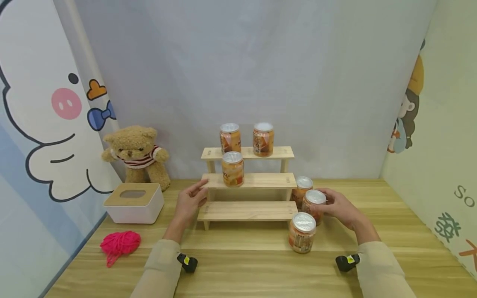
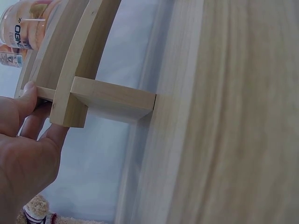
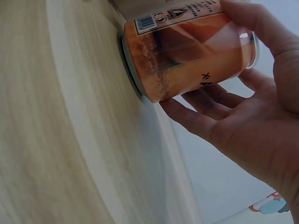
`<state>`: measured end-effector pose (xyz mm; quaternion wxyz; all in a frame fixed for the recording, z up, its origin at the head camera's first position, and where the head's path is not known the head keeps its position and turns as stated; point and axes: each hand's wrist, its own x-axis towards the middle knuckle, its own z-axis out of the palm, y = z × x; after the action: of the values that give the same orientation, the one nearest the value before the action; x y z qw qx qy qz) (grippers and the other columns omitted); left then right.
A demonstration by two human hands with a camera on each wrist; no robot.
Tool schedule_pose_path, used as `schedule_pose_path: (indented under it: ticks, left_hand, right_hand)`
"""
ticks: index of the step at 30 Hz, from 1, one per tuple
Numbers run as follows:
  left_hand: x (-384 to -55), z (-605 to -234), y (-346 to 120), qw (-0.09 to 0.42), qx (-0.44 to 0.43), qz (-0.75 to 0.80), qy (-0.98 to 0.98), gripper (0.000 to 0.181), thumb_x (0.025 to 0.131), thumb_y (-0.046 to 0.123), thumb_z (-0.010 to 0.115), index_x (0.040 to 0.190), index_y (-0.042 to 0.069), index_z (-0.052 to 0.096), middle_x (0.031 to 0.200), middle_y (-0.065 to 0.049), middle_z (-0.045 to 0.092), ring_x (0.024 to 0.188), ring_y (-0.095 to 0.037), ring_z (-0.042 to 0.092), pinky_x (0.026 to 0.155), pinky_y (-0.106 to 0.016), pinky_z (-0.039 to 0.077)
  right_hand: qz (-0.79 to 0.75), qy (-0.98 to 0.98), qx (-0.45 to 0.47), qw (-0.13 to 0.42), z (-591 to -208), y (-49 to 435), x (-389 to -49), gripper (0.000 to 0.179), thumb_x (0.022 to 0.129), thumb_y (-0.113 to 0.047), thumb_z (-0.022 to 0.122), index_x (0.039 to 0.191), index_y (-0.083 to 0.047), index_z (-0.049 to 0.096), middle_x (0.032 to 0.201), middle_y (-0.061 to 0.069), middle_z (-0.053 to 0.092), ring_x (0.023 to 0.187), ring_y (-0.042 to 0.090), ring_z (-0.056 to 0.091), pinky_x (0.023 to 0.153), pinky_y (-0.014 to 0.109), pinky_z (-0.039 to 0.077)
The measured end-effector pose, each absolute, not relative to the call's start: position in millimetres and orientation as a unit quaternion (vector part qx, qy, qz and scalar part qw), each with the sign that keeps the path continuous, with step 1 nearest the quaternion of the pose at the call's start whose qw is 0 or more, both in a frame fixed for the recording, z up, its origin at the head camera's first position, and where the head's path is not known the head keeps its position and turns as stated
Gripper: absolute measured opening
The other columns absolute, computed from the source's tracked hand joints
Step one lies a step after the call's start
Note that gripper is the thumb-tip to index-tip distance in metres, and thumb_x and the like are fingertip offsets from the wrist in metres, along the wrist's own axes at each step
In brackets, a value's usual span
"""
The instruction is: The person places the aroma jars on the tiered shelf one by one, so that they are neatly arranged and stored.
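Observation:
My left hand (image 1: 189, 202) pinches the left end of the middle step of a three-step wooden display stand (image 1: 246, 210), thumb above and fingers below in the left wrist view. My right hand (image 1: 340, 207) grips an orange can (image 1: 311, 209) with a silver lid, beside the stand's right end. The right wrist view shows that can (image 3: 187, 56) upright, its base close to the tabletop, fingers and thumb around its side. Behind it stands a similar can (image 1: 299, 193), partly hidden; another can (image 1: 302, 236) is in front.
Two cans stand on the top step, one left (image 1: 230, 140) and one right (image 1: 263, 140); another can (image 1: 233, 170) is on the middle step. Toward the left are a teddy bear (image 1: 136, 151), a white tissue box (image 1: 138, 211) with a wooden lid, and pink yarn (image 1: 121, 243).

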<state>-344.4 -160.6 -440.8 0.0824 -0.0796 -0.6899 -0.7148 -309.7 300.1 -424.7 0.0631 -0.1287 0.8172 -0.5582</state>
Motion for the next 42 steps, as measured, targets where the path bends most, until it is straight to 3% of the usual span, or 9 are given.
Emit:
schedule_pose_path:
  ticks: [6,11,17,21,25,26,32,39,42]
  left_hand:
    - [-343.5,-435.4,-160.2,0.059,-0.058,-0.716,-0.693,0.04,0.099,0.009,0.064,0.139,0.006,0.06,0.111,-0.015,0.066,0.111,-0.03,0.063,0.099,-0.045,0.049]
    - [-345.6,-437.9,-160.4,0.065,-0.064,-0.713,-0.695,0.039,0.099,0.009,0.064,0.138,0.006,0.061,0.098,0.0,0.069,0.101,-0.023,0.065,0.097,-0.046,0.05]
    - [-345.7,-437.0,-160.4,0.072,-0.068,-0.712,-0.695,0.039,0.099,0.009,0.064,0.138,0.005,0.061,0.099,-0.012,0.066,0.075,-0.013,0.052,0.078,-0.03,0.053]
    - [-345.0,-437.0,-160.4,0.073,-0.068,-0.708,-0.699,0.039,0.1,0.009,0.064,0.138,0.005,0.061,0.103,-0.016,0.065,0.082,-0.015,0.057,0.085,-0.035,0.055]
    - [-343.9,-437.1,-160.6,0.071,-0.065,-0.708,-0.699,0.039,0.1,0.009,0.063,0.139,0.006,0.06,0.112,-0.02,0.065,0.1,-0.021,0.064,0.096,-0.045,0.051]
    - [-343.7,-437.0,-160.6,0.07,-0.064,-0.708,-0.7,0.039,0.1,0.009,0.063,0.139,0.006,0.06,0.112,-0.021,0.065,0.097,-0.021,0.064,0.096,-0.045,0.051]
    - [-343.2,-436.3,-160.7,0.074,-0.065,-0.71,-0.698,0.039,0.1,0.009,0.063,0.139,0.006,0.06,0.108,-0.016,0.066,0.088,-0.015,0.061,0.093,-0.043,0.053]
    - [-342.6,-436.8,-159.1,0.079,-0.072,-0.715,-0.691,0.039,0.099,0.007,0.063,0.137,0.001,0.06,0.098,-0.012,0.065,0.073,-0.01,0.052,0.074,-0.026,0.051]
    - [-342.6,-437.6,-158.4,0.08,-0.073,-0.714,-0.691,0.039,0.099,0.007,0.064,0.137,0.0,0.06,0.096,-0.011,0.065,0.075,-0.01,0.054,0.073,-0.024,0.052]
  right_hand:
    - [-0.553,0.821,-0.131,0.054,-424.1,302.0,-310.0,0.07,0.092,-0.017,0.075,0.147,0.007,0.04,0.132,0.024,0.055,0.118,0.031,0.055,0.093,0.044,0.052]
    - [-0.568,0.813,-0.118,0.051,-421.9,302.6,-306.8,0.066,0.092,-0.017,0.075,0.144,0.007,0.042,0.126,0.022,0.058,0.109,0.024,0.059,0.088,0.043,0.054]
    - [-0.569,0.815,-0.1,0.032,-411.8,306.1,-301.7,0.068,0.092,-0.019,0.074,0.145,0.006,0.041,0.126,0.024,0.055,0.11,0.028,0.056,0.083,0.044,0.055]
    - [-0.573,0.813,-0.106,0.02,-403.5,310.6,-299.7,0.065,0.093,-0.018,0.071,0.145,0.008,0.04,0.124,0.02,0.055,0.108,0.025,0.057,0.083,0.044,0.055]
    - [-0.576,0.808,-0.119,0.009,-390.6,312.1,-295.7,0.061,0.095,-0.017,0.069,0.144,0.006,0.041,0.121,0.011,0.055,0.107,0.02,0.056,0.084,0.048,0.053]
    - [-0.578,0.807,-0.124,0.008,-386.3,311.1,-294.1,0.059,0.095,-0.017,0.068,0.143,0.006,0.041,0.12,0.01,0.055,0.107,0.019,0.056,0.085,0.048,0.053]
    - [-0.583,0.798,-0.152,0.004,-360.0,293.3,-283.7,0.056,0.096,-0.016,0.067,0.142,0.004,0.042,0.118,0.007,0.057,0.106,0.018,0.058,0.085,0.046,0.052]
    - [-0.604,0.78,-0.165,-0.002,-351.9,260.6,-285.9,0.056,0.095,-0.014,0.07,0.142,0.004,0.044,0.119,0.01,0.058,0.106,0.021,0.06,0.084,0.044,0.054]
    - [-0.603,0.78,-0.165,-0.003,-350.2,246.0,-292.5,0.056,0.094,-0.017,0.071,0.141,0.002,0.047,0.121,0.012,0.057,0.107,0.023,0.059,0.083,0.044,0.054]
